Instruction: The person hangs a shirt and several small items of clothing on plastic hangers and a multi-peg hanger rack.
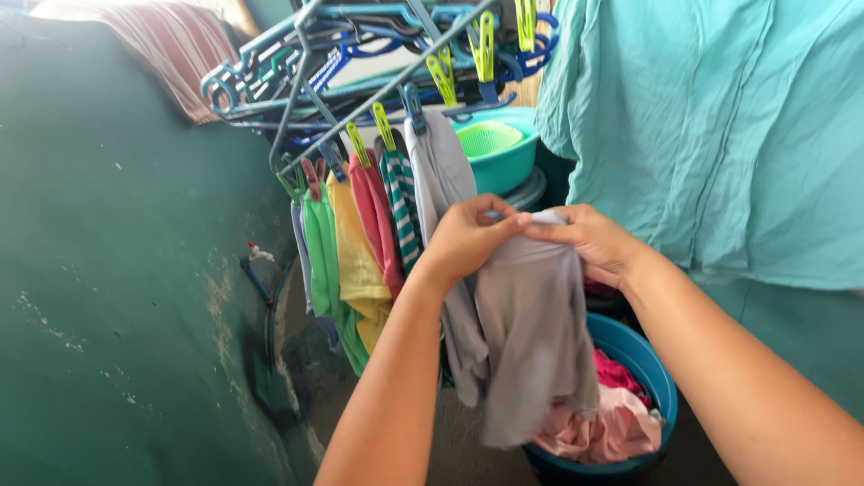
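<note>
While both hands meet at the middle of the view, they pinch the top edge of a grey garment — the left hand gripping it from nine o'clock, the right hand from three o'clock, fingers closed on the cloth so it hangs straight down and spreads by its own weight. It dangles just above a blue basin at five o'clock, which holds pink and red laundry. At twelve o'clock a peg rack slants overhead — its green and blue pegs grip a row of small clothes by their top edges, so holding the grey piece high and by its hem suits the pegs nearest it. A large teal sheet hangs at two o'clock, a teal bowl behind the rack, and a green wall fills nine o'clock.
</note>
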